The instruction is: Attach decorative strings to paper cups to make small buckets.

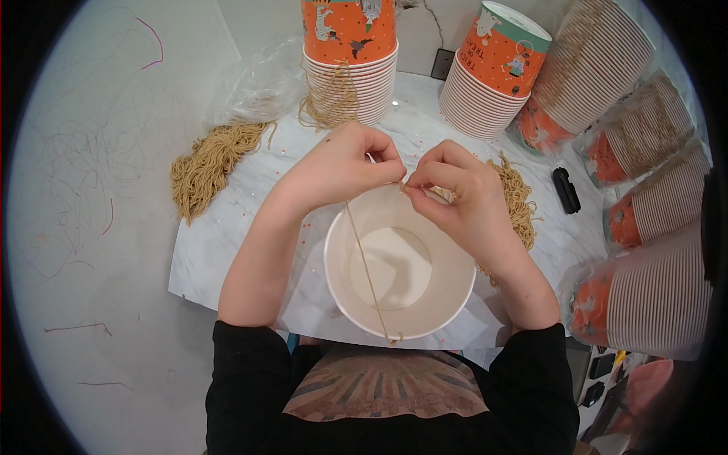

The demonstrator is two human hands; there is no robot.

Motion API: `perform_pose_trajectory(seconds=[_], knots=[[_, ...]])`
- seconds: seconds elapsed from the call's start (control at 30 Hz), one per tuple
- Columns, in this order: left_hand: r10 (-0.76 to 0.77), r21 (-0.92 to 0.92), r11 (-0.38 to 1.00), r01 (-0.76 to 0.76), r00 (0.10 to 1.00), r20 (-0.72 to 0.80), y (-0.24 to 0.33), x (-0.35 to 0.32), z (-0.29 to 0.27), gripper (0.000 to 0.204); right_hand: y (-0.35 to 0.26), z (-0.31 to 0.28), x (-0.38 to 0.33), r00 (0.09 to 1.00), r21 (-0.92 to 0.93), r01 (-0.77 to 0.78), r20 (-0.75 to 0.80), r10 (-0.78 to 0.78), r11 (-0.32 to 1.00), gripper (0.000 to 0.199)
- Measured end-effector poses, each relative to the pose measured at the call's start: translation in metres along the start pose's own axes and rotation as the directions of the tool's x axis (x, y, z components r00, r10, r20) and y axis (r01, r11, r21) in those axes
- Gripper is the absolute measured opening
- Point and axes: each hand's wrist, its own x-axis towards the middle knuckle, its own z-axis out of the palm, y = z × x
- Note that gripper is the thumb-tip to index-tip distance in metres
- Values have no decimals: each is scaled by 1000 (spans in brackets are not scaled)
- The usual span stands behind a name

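Note:
A white paper bucket [455, 265] stands upright on the table in front of me, its mouth facing up. A thin tan cord [366, 262] crosses its mouth from the near rim, where a short end sticks out, up towards my left hand. At the far rim my left hand [345, 163] is closed, thumb and fingers pinching the cord. My right hand [459, 186] pinches close beside it, fingertips almost touching the left ones, with a bit of cord between them. The fingers partly hide the far rim and exactly how the cord runs there.
Piles of tan cord lie at the left [212, 163] and beyond my right wrist [516, 201]. Orange-and-white bucket stacks stand behind [353, 87] and at back right [493, 72]. Plastic-wrapped bucket stacks [656, 296] line the right side. A small black object [565, 189] lies near them.

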Motion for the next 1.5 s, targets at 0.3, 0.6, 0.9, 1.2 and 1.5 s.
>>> perform_pose_trajectory(seconds=[0.3, 0.6, 0.9, 1.2, 1.5], knots=[[-133, 112, 985, 130, 991, 21, 12, -4, -8, 25, -3, 0, -1, 1000, -27, 16, -3, -16, 1000, 9], [-44, 56, 998, 41, 997, 57, 7, -7, -13, 13, -3, 2, -2, 999, -54, 37, -3, -37, 998, 9], [-45, 97, 994, 45, 999, 2, 17, -10, -6, 11, -3, 2, -1, 999, -16, 43, -13, -43, 999, 10], [116, -41, 992, -120, 990, -74, 4, 1, 10, 6, -1, 3, 0, 998, 88, 3, -64, 2, 996, 12], [61, -62, 996, -65, 996, -63, 3, 6, 11, 8, 11, 0, 6, 997, 139, -73, -28, 78, 988, 12]])
